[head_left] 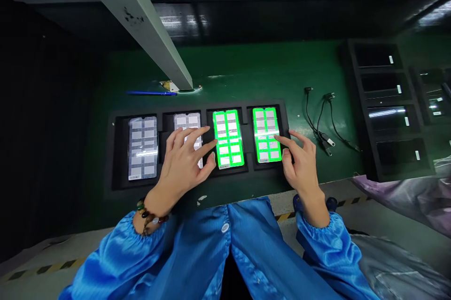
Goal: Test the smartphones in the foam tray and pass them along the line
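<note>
A black tray (116,168) on the green bench holds several lit phones side by side. The far-left phone (143,148) and the second phone (187,124) show grey grids. The third phone (228,139) and the fourth phone (267,133) show bright green grids. My left hand (185,161) lies spread over the second phone, fingers apart, fingertips reaching toward the third phone's left edge. My right hand (303,161) hovers at the tray's right end, index finger touching the fourth phone's screen, the other fingers loosely apart. Neither hand holds anything.
A second black tray (355,103) with dark phones stands at the right. Loose black cables (322,124) lie between the trays. A blue pen (151,93) rests behind the tray, beside a slanting grey beam (141,13). Purple-grey plastic film (405,196) lies at the right.
</note>
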{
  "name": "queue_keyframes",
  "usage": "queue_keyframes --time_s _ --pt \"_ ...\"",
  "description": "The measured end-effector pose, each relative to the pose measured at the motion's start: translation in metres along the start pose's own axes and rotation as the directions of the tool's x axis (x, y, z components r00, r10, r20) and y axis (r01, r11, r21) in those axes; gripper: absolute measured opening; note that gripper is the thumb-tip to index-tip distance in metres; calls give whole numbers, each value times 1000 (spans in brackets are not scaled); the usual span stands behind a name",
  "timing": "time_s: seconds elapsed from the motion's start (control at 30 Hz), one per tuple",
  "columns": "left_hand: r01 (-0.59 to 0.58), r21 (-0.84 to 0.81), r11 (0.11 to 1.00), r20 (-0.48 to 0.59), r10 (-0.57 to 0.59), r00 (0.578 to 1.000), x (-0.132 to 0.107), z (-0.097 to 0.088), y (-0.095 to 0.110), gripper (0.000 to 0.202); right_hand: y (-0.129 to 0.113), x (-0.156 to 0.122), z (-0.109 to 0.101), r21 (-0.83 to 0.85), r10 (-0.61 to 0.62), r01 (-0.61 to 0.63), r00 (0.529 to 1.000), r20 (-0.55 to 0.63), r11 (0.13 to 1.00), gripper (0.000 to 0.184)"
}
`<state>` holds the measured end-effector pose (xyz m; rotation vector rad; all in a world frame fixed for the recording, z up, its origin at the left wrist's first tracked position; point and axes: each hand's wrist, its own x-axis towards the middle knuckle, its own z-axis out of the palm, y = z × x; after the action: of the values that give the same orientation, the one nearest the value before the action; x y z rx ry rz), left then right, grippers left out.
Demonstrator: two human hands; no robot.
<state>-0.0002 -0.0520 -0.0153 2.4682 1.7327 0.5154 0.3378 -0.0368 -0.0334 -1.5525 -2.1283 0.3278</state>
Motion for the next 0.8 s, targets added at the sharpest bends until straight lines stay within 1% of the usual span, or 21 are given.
queue_keyframes --time_s 0.07,0.17,0.3,0.37,0.47,0.57,0.63,0.73,0.8 --pt "39 23 999 11 -39 999 2 1 -1 35 1 4 1 -13 37 -37 999 -10 999 43" --pt "62 52 997 53 -65 996 11 5 4 43 -7 15 9 2 23 -23 999 24 1000 46" --pt "-4 21 1000 91 2 996 27 13 19 46 -22 30 20 56 -87 82 992 93 995 50" --pt "-35 -4 999 109 35 993 32 17 25 47 -25 32 22 59 -111 105 988 107 993 51" --pt "-33 -9 999 111 34 993 34 16 25 45 -18 30 17 32 -58 55 994 90 998 50" --pt "31 25 999 79 -33 996 27 9 16 42 -5 24 7 -1 33 -33 999 29 999 46" --pt "88 49 995 60 -91 994 21 4 8 41 0 22 3 -17 72 -72 997 -1 997 44" --pt "115 63 991 49 -118 992 17 2 5 40 0 24 4 -23 68 -68 998 -10 997 42" --pt "79 46 996 57 -82 995 22 6 11 40 -4 28 8 -14 42 -42 999 -6 999 42"
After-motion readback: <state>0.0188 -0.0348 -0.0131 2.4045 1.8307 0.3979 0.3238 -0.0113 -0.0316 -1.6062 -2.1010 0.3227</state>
